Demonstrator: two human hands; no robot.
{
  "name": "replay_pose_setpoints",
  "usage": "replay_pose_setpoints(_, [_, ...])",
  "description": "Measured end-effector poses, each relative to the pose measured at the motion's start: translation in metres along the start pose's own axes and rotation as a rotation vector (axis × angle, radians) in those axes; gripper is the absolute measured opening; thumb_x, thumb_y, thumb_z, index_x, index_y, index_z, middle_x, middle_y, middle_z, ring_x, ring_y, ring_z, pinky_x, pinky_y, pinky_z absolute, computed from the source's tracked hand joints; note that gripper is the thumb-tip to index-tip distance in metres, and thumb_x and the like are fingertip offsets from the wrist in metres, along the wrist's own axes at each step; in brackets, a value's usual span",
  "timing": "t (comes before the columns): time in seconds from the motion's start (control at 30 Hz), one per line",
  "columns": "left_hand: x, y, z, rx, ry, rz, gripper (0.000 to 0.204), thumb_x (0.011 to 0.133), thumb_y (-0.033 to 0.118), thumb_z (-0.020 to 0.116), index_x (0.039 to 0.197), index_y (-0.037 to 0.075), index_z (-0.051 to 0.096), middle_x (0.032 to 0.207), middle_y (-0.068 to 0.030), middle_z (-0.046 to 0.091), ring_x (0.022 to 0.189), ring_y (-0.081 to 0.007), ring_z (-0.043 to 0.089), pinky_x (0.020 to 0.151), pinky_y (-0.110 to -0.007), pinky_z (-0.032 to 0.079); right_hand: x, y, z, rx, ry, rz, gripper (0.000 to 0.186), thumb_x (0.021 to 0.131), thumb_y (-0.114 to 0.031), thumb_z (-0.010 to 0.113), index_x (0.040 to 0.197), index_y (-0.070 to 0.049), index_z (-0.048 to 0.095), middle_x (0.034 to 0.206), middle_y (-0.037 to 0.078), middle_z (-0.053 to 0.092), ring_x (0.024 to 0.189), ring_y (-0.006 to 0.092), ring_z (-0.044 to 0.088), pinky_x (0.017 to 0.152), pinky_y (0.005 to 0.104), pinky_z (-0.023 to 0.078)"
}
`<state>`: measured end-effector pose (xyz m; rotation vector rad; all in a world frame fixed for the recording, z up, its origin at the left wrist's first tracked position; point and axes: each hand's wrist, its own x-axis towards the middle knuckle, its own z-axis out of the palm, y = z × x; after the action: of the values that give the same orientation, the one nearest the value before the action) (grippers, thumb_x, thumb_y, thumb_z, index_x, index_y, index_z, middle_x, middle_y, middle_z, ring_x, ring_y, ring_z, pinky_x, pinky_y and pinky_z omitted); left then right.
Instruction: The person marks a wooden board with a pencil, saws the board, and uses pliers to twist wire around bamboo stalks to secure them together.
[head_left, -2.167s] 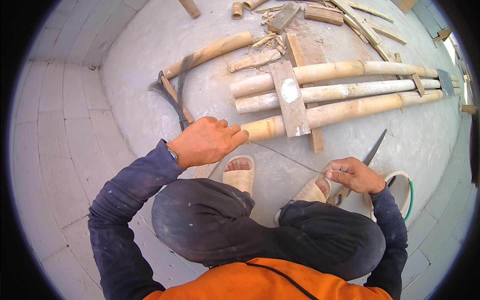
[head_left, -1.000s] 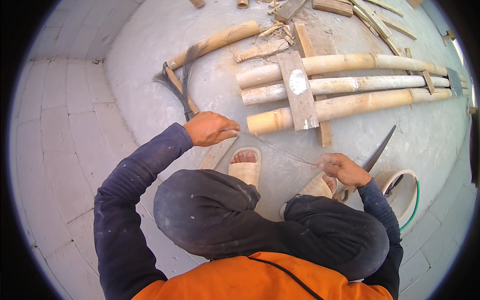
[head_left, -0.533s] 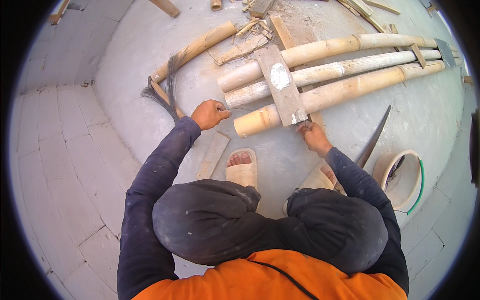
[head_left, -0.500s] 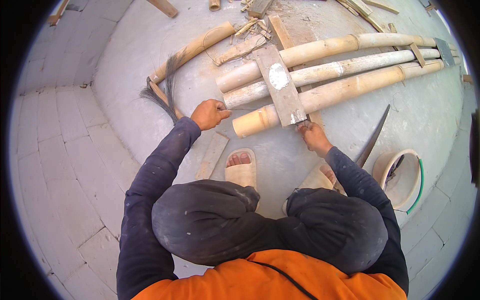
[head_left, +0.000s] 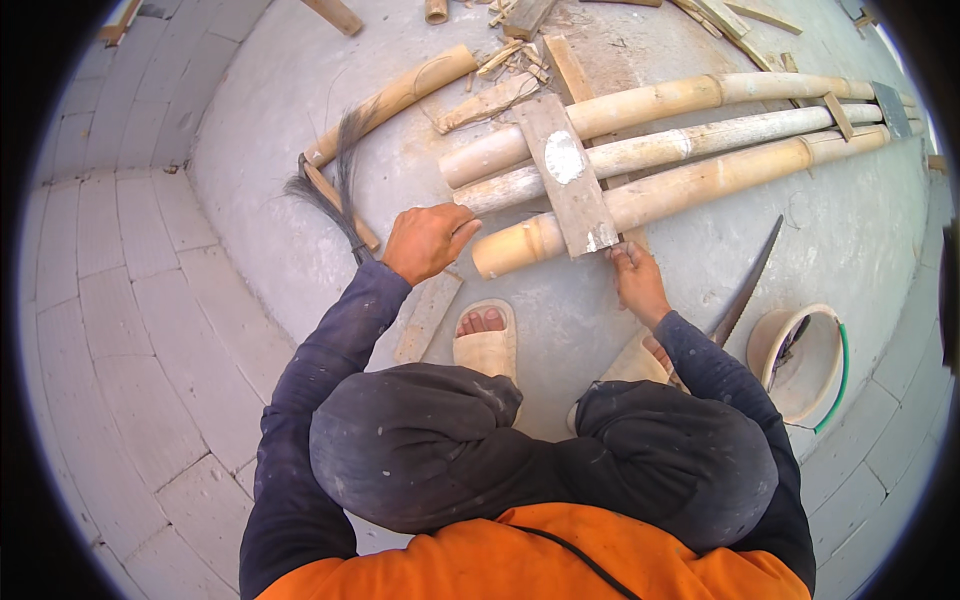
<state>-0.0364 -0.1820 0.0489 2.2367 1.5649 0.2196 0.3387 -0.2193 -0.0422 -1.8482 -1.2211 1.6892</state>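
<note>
Three bamboo poles (head_left: 690,182) lie side by side, with a short wooden plank (head_left: 572,190) across their near ends; a white patch marks its top. Beside the front pole's cut end, my left hand (head_left: 425,243) is closed, thumb against the fingers; whatever it pinches is too fine to make out. At the plank's near end, my right hand (head_left: 640,284) is closed in a pinch, its fingertips close to the plank's underside. What lies in those fingertips is also unclear. A bundle of black fibres (head_left: 349,150) rests left of the poles, its lower end by my left wrist.
A loose bamboo piece (head_left: 420,88) lies at the far left, near wood scraps (head_left: 490,103). To the right are a handsaw (head_left: 750,280) and a white bucket (head_left: 775,345) with things inside. A flat board (head_left: 430,315) lies by my left foot. Block walls (head_left: 120,300) stand left.
My left hand has turned over slightly, its back more upward, and come a little nearer. My right hand has shifted slightly right, still at the plank's end. The view has moved a little.
</note>
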Motion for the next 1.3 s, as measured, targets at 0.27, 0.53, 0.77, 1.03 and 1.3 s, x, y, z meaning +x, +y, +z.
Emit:
replay_pose_setpoints(0.27, [0.061,0.060,-0.014,-0.241,0.128,0.178,0.020,0.101,0.025,0.078,0.101,0.004,0.077,0.100,-0.0095,0.079,0.082,-0.0295,0.076,0.072,-0.040,0.059,0.007,-0.020,-0.019,0.118,-0.100,0.104,0.024,0.116,-0.026,0.056,0.115,-0.007,0.070,0.069,-0.006,0.049,0.057,0.0072,0.047,0.053,0.0305,0.051])
replay_pose_setpoints(0.53, [0.113,0.098,0.008,-0.356,-0.030,0.132,0.025,0.101,0.027,0.080,0.107,0.003,0.078,0.103,-0.0127,0.081,0.090,-0.0306,0.078,0.081,-0.041,0.062,0.013,-0.042,-0.053,0.153,-0.225,0.231,0.033,0.112,-0.028,0.055,0.120,-0.002,0.073,0.074,-0.003,0.052,0.063,0.0105,0.050,0.057,0.0314,0.051])
replay_pose_setpoints(0.77, [0.121,0.081,0.023,-0.357,0.028,0.325,0.026,0.104,0.025,0.078,0.118,0.004,0.082,0.104,-0.0141,0.080,0.096,-0.0356,0.078,0.087,-0.045,0.061,0.007,-0.067,-0.056,-0.178,-0.193,0.121,0.029,0.111,-0.029,0.054,0.110,-0.004,0.069,0.079,0.006,0.068,0.069,0.0187,0.067,0.060,0.0383,0.055])
replay_pose_setpoints(1.03, [0.118,0.075,0.017,-0.239,-0.108,0.398,0.021,0.104,0.023,0.077,0.118,0.009,0.084,0.127,-0.0075,0.078,0.120,-0.0296,0.072,0.099,-0.042,0.058,-0.015,-0.080,-0.032,-1.088,-0.089,-0.413,0.027,0.103,-0.022,0.058,0.117,0.000,0.067,0.080,0.026,0.075,0.076,0.0467,0.076,0.071,0.0569,0.061])
replay_pose_setpoints(1.3, [0.125,0.076,0.048,-0.084,0.002,0.740,0.017,0.102,0.025,0.075,0.114,0.015,0.083,0.138,-0.0010,0.074,0.134,-0.0285,0.063,0.114,-0.048,0.050,-0.009,-0.083,-0.038,-1.064,-0.177,-0.503,0.024,0.107,-0.024,0.061,0.110,-0.003,0.070,0.078,0.026,0.073,0.077,0.0475,0.075,0.075,0.0593,0.059])
